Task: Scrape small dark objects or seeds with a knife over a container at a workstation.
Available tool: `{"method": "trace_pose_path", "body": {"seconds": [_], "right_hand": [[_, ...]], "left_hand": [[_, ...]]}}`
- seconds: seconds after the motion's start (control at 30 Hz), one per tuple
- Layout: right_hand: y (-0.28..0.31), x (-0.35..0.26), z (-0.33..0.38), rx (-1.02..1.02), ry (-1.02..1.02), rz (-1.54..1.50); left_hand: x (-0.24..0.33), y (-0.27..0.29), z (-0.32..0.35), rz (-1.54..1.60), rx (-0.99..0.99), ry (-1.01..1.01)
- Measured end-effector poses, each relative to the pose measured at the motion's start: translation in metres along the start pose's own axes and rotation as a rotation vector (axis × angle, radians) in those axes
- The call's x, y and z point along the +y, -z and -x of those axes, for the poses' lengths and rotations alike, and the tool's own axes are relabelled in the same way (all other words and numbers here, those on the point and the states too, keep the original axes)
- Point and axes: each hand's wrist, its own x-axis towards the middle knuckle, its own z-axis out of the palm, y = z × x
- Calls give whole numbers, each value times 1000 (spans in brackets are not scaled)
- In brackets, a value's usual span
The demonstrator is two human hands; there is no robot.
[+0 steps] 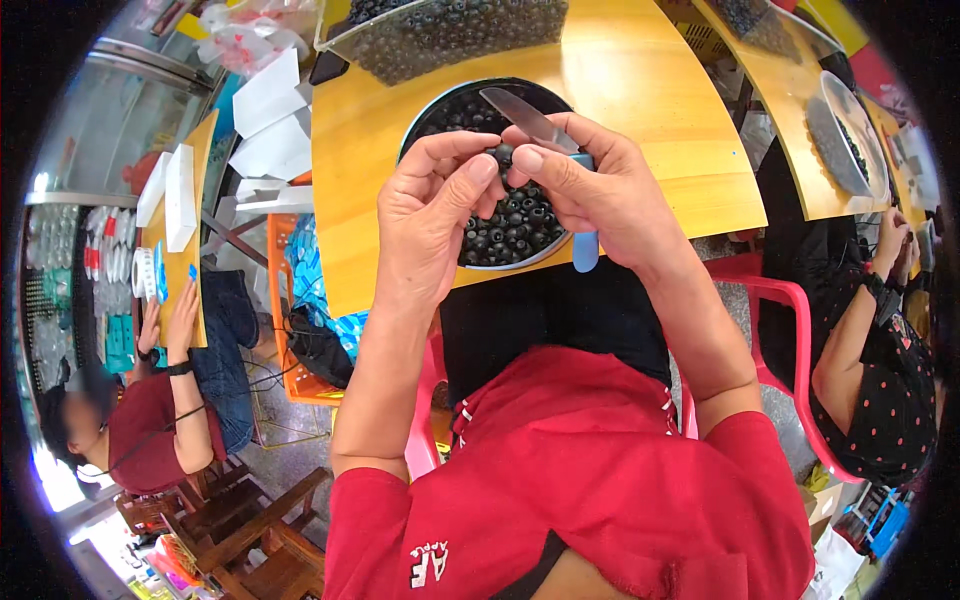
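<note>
Just above a round bowl (497, 268), my two hands meet at a small dark berry (503, 156) that looks like a blueberry. My left hand (437, 200) pinches the berry between thumb and fingertips. Held in my right hand (605, 180) is a knife; its metal blade (527, 115) points up and to the left, and its blue handle (586, 252) sticks out below the palm. The right thumb tip lies close against the berry; whether it touches is hard to tell. Many similar dark berries (510, 228) fill the bowl beneath my hands.
A clear bin (455, 45) of dark berries stands on the wooden table (650, 95) at the far side. An orange crate (290, 345) is by the table's left side. One person (165, 425) sits at left, another (870, 400) at right by a pink chair (800, 340).
</note>
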Motion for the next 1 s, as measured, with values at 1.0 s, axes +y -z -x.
{"method": "trace_pose_path", "body": {"seconds": [1.0], "right_hand": [[-4,5,3,13,26,-137]], "left_hand": [[-17,-1,3,205,-21,-28]]}}
